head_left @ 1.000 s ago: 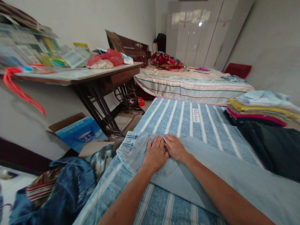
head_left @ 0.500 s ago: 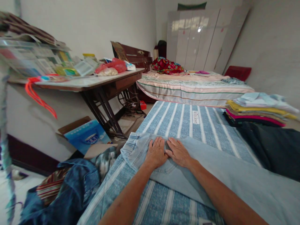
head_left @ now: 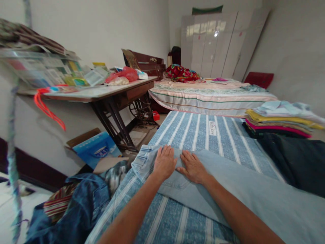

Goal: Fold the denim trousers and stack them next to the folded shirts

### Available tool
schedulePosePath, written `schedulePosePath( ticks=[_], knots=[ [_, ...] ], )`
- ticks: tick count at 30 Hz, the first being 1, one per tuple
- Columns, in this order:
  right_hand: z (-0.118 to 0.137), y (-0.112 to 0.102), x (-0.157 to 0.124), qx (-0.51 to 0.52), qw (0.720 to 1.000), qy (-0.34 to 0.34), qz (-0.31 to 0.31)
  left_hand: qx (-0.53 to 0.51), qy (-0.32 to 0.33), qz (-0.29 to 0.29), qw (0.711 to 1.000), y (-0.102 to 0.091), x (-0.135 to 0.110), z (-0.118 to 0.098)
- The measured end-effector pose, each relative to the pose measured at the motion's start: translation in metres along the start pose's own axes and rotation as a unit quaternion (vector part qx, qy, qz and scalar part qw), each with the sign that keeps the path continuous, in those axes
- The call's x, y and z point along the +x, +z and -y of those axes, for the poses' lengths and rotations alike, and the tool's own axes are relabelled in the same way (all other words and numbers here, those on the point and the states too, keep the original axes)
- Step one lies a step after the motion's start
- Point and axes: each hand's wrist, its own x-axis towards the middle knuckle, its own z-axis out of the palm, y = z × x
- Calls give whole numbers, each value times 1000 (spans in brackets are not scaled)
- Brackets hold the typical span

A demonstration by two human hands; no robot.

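Observation:
Light blue jeans point(head_left: 243, 183) lie lengthwise across a blue bed sheet with white stripes point(head_left: 175, 132). Their gathered elastic waistband point(head_left: 141, 159) is at the left end, and the legs run off to the lower right. My left hand point(head_left: 164, 162) rests flat on the cloth near the waistband, fingers stretched out. Just right of it, my right hand point(head_left: 194, 166) also lies flat on the jeans, thumb spread towards the left hand. Nothing is gripped by either hand.
At the right are a stack of folded clothes point(head_left: 279, 123) and dark trousers point(head_left: 299, 161). A cluttered sewing machine table point(head_left: 101, 93) stands left. Below are a blue box point(head_left: 99, 149) and heaped denim point(head_left: 86, 200). Another bed point(head_left: 208, 98) lies beyond.
My left hand has slid a little left towards the waistband, widening the space between my hands. My right hand stays almost in place on the jeans. The view has shifted slightly.

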Motion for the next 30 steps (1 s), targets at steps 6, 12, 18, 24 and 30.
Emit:
schedulePosePath(
  ticks=[6, 12, 18, 24, 30],
  knots=[
    [-1, 2, 0, -5, 1000, 4, -1, 36, -34, 25, 998, 14, -6, 7],
    [-2, 4, 0, -8, 1000, 0, -1, 31, -30, 16, 999, 25, -8, 11],
    [-1, 3, 1, -4, 1000, -1, 3, 27, -29, 13, 999, 21, -8, 13],
    [0, 0, 0, 1, 1000, -6, -10, 59, -29, -40, 997, 8, -23, 17],
    [-1, 1, 0, -4, 1000, -5, -4, 62, -19, -35, 997, 19, -36, 27]
  ],
)
